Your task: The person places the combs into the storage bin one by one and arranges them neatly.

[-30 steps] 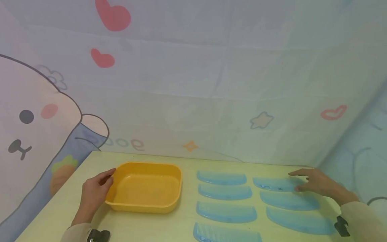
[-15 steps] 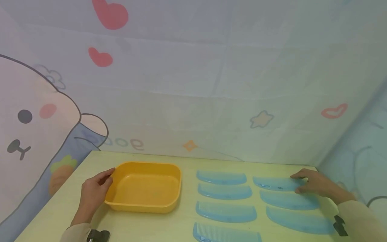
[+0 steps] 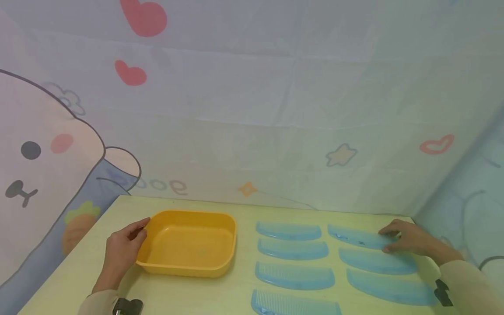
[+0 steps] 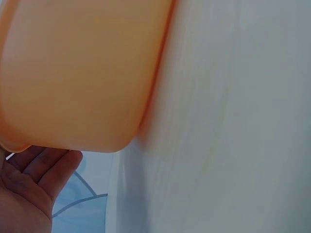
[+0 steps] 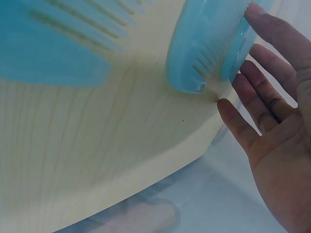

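Observation:
On the left of the table, a yellow rectangular basin stands in the head view. My left hand pinches its left rim, thumb on one side and fingers on the other; in the left wrist view the fingers lie under the rim. At the right, my right hand pinches the right end of the farthest light-blue comb in the right column. The thumb and fingers lie on opposite long edges of that comb in the right wrist view. Its right end is hidden behind the hand.
Two more blue combs, a middle one and a nearer one, lie below the held one. A left column of several combs runs beside the basin. A printed cloth hangs behind the table.
My right thumb and fingers have closed in on the far comb, whose left end has swung slightly away from me so it now slants. The left hand and basin stay put.

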`<state>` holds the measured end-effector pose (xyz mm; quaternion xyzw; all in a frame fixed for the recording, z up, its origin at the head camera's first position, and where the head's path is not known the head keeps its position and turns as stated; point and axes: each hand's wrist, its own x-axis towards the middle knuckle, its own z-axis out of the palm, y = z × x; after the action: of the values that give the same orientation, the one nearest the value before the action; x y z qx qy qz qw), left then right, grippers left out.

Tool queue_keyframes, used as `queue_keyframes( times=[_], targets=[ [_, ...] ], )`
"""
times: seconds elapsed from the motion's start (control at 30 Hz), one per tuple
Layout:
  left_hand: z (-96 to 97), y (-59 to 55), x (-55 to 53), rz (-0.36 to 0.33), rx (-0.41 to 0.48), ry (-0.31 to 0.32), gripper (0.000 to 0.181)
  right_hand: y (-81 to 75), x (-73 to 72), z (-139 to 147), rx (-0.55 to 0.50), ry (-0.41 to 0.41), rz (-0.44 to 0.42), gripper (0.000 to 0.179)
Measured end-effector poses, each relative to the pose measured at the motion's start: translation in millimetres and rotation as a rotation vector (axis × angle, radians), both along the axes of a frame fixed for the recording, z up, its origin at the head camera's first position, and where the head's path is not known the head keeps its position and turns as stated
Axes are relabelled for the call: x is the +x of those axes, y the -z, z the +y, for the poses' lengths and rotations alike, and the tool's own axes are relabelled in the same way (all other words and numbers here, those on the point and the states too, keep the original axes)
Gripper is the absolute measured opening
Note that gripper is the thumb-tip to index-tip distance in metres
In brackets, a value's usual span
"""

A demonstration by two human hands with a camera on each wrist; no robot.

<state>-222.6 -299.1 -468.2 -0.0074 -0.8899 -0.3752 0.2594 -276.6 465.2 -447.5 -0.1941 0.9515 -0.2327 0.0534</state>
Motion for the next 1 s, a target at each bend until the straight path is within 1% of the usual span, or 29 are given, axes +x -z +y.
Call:
queue_keyframes(
  times=[0.03, 0.2, 0.3, 0.47, 0.6, 0.8, 0.93, 1.0],
  targets=[
    [0.1, -0.4, -0.1, -0.001, 0.005, 0.001, 0.029, -0.1, 0.0, -0.1, -0.003, -0.005, 0.002, 0.051],
    [0.6, -1.1, -0.1, -0.007, 0.008, -0.004, 0.029, 1.9, 0.0, -1.7, -0.012, 0.023, -0.004, 0.051],
    [1.1, -1.2, -0.2, -0.007, 0.002, -0.006, 0.029, 3.9, 0.4, -3.7, -0.001, 0.015, 0.033, 0.049],
    [1.9, -0.9, -0.1, -0.006, -0.004, -0.013, 0.028, 5.9, 0.6, -7.0, 0.052, 0.009, 0.108, 0.047],
    [2.5, -1.3, 0.1, -0.007, -0.001, -0.01, 0.028, 4.8, 1.0, -8.7, 0.077, 0.016, 0.126, 0.045],
    [2.4, -1.1, -0.9, 0.014, -0.001, 0.003, 0.028, 1.4, 1.7, -11.3, 0.106, -0.007, 0.153, 0.04],
    [2.7, -0.9, -0.9, 0.007, -0.002, 0.005, 0.028, -0.3, 2.7, -13.2, 0.13, -0.024, 0.157, 0.043],
    [3.1, -1.0, -0.9, 0.002, 0.0, 0.004, 0.028, -0.2, 2.9, -14.2, 0.148, -0.023, 0.151, 0.048]
  ],
)
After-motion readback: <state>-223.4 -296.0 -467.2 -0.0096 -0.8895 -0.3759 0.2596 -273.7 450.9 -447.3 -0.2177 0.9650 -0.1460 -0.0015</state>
